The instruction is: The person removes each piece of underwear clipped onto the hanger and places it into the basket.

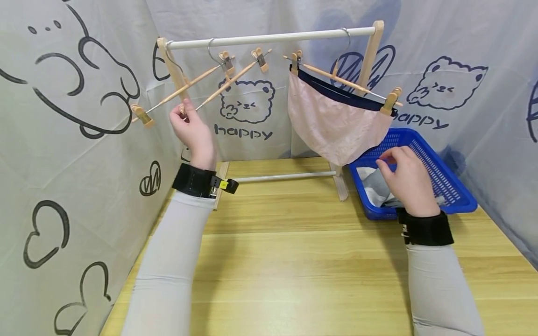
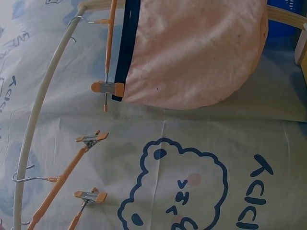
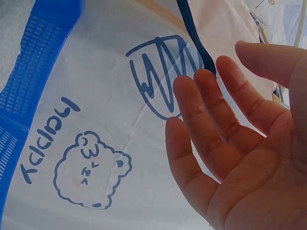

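Left hand at an empty hanger, right hand spread above the basket.

The left hand [image 1: 194,131] pinches the low end of a bare hanger [image 1: 222,86] on the rail [image 1: 269,37]; just how its fingers close I cannot tell. The right hand [image 1: 409,179] hovers with fingers [image 3: 201,120] loosely spread, holding nothing, over the blue basket [image 1: 445,179] of laundry [image 1: 374,184], just beside the pink cloth [image 1: 336,123] clipped to another hanger.

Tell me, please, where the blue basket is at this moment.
In the head view the blue basket sits on the wooden table at the right, behind the right hand and below the hanging pink garment.
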Demonstrator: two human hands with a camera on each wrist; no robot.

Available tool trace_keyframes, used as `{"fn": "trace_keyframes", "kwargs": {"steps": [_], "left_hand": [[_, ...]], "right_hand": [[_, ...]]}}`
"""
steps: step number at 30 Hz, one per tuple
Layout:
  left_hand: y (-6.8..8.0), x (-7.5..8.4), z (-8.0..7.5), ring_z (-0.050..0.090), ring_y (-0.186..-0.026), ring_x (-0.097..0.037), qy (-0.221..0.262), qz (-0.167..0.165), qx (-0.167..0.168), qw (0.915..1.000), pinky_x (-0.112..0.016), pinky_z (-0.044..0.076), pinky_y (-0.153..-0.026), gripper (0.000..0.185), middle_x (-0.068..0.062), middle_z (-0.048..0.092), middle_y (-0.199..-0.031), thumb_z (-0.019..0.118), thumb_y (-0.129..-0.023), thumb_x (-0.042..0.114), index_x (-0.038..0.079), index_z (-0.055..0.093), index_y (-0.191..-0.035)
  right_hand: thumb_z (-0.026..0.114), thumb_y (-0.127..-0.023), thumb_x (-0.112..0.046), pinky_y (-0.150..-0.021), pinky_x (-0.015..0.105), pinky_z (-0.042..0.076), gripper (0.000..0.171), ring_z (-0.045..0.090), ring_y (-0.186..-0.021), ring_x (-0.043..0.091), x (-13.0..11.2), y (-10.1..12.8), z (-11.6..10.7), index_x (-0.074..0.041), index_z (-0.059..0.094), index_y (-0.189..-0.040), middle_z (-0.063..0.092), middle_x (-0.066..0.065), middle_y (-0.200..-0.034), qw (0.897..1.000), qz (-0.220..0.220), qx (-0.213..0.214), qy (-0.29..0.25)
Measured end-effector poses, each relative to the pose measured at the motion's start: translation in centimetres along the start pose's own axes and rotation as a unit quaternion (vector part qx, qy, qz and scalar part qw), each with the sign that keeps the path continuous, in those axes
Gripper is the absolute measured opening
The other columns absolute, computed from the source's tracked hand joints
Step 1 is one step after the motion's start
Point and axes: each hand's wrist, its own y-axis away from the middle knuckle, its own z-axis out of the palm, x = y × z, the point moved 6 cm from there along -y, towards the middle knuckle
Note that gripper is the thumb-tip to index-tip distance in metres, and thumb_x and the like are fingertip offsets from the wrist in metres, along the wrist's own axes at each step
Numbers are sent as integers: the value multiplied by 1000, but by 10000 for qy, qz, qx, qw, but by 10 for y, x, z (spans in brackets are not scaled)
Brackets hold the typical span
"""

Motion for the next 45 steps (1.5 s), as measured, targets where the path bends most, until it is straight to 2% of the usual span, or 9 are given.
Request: {"fn": "trace_keyframes", "kwargs": {"steps": [9,14,19,24,31,35,38,42,45], "left_hand": [[1,0,0,43,-87,-8,43,-47,-149,9999,-18,36,-77,14,3,44,-95,55,-107,26,16,49,-100],[2,1,1,46,-92,-8,-61,-39,-283,9996,-18,39,-79,12,4,46,-101,55,-107,25,14,51,-110],[4,3,2,47,-96,-7,-13,-11,-373,9993,-17,42,-84,24,3,45,-106,56,-107,25,8,49,-124],[6,4,1,47,-95,-7,-35,105,-326,9994,-18,42,-85,38,3,45,-110,59,-105,25,4,45,-134],[8,7,-2,48,-97,-8,-19,196,-276,9994,-19,43,-86,42,2,44,-115,62,-104,24,8,43,-138],[7,10,-4,48,-107,-7,-224,261,-153,9993,-17,45,-91,47,-2,43,-129,63,-103,22,9,42,-143],[9,14,-6,41,-120,-7,-554,470,-31,9974,-18,43,-99,52,-5,37,-143,66,-102,24,11,41,-146],[19,22,-8,27,-139,-8,-996,1032,6,9897,-19,27,-115,61,-5,27,-153,68,-99,30,12,37,-149],[27,26,-9,22,-146,-10,-1165,1571,28,9807,-19,16,-120,66,-7,24,-155,69,-99,33,10,35,-150]], "right_hand": [[64,-102,-17,-91,58,45,21,55,-104,42,0,0,3,3,63,-110,57,24,-112,10000,60,-74,18],[63,-103,-16,-89,57,45,20,55,-102,40,-1,0,3,2,64,-109,57,23,-111,10000,-6,-46,23],[63,-103,-16,-89,57,46,19,55,-102,40,-1,-1,2,2,64,-109,57,23,-111,10000,-35,-15,27],[63,-103,-17,-90,58,45,20,54,-103,41,-1,-1,3,3,63,-109,57,24,-112,10000,0,-77,32],[63,-103,-17,-91,58,46,21,55,-105,42,0,-1,4,2,64,-110,57,24,-113,9999,55,-117,43],[63,-103,-17,-91,58,46,21,55,-105,42,-1,-1,4,2,64,-110,57,24,-113,9999,37,-104,37],[63,-103,-17,-90,59,46,21,55,-104,42,-1,-1,4,3,64,-110,57,24,-112,10000,0,-76,31],[63,-103,-17,-90,58,46,20,56,-104,42,-2,-1,4,3,64,-110,57,24,-113,10000,-14,-71,26],[63,-103,-17,-90,58,46,21,56,-104,41,-3,0,5,3,64,-111,57,24,-113,9999,3,-111,33]]}}
